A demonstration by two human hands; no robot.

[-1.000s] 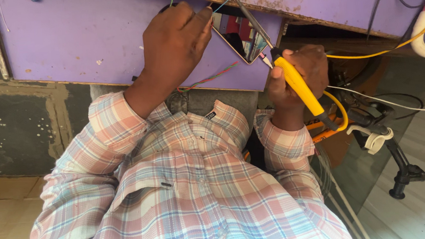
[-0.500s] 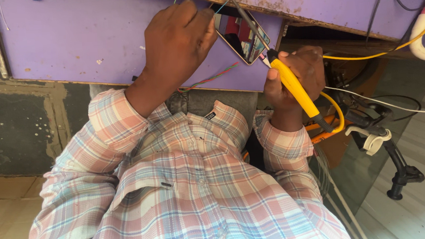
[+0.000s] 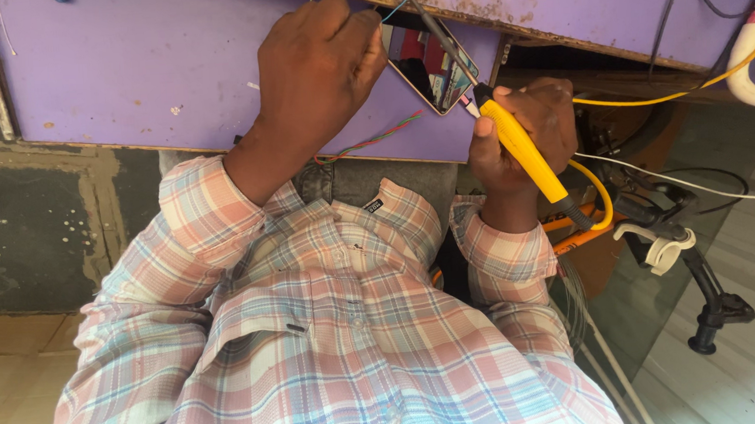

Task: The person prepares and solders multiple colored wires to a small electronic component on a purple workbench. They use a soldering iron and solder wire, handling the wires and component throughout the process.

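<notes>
Sparks of risk at a purple workbench (image 3: 124, 70): the right hand (image 3: 521, 133) grips a yellow-handled soldering iron (image 3: 522, 151), its tip near a phone (image 3: 430, 65), while the left hand (image 3: 316, 67) pinches thin wires (image 3: 373, 140). A slip could scorch fingers or insulation.

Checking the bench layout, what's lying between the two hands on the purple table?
In the head view, a phone lies on the purple table between the left hand and the right hand, which holds a yellow soldering iron.

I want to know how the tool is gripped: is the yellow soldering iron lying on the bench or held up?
Held: the right hand grips the soldering iron, tip angled toward the bench edge.
</notes>
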